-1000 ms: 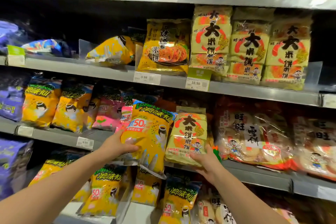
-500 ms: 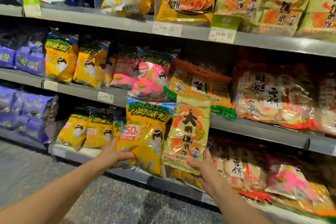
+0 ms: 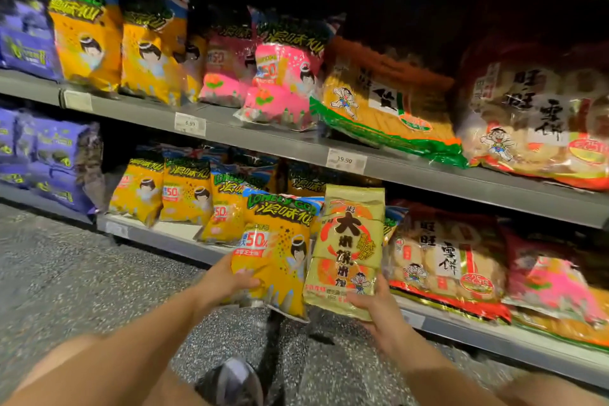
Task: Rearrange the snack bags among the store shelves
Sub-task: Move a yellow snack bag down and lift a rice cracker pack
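Observation:
My left hand grips the lower left edge of a yellow Lonely God snack bag, held upright in front of the bottom shelf. Beside it, my right hand holds a gold rice cracker pack by its bottom edge, also upright. The two bags touch side by side. Behind them on the bottom shelf stand several more yellow bags of the same kind.
The shelf above carries yellow, pink and purple bags plus large rice cracker packs. More cracker packs fill the bottom shelf to the right. Speckled grey floor lies below, with my shoe and knees in view.
The view has dropped from the upper shelves toward the floor. Both hands have carried their bags downward, from the middle shelf level to the bottom shelf.

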Demonstrator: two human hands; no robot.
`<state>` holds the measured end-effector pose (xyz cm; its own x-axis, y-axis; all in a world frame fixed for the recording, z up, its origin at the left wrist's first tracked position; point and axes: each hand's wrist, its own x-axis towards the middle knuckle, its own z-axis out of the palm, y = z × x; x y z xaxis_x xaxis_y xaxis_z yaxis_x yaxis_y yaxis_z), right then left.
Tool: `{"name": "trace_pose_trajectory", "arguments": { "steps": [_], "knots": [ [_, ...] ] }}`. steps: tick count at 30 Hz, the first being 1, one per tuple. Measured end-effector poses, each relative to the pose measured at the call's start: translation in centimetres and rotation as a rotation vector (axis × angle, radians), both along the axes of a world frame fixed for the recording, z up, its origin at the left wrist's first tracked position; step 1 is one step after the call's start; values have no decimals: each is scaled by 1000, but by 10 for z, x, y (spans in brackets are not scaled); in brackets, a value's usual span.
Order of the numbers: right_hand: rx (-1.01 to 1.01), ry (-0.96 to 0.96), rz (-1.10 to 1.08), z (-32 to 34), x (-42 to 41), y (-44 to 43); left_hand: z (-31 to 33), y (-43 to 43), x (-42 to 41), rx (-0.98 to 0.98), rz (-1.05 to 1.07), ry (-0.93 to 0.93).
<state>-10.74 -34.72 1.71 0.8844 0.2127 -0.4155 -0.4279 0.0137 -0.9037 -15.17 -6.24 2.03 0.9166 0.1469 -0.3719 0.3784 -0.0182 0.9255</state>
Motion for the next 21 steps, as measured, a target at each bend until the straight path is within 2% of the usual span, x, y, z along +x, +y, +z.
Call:
{"name": "trace_pose_trajectory", "arguments": {
  "steps": [5,10,15,21],
  "knots": [
    [19,-13,-13,-6,39,-13,-11,-17,52,122,68,30],
    [11,-72,-41,-11,81,-14,-33,-38,106,269,153,-41],
    [52,-88,-52,-15,106,-10,-41,-58,155,312,201,-89],
    [7,-86,-108,-23,117,-8,-62,-46,187,635,193,-5]
  ]
}}
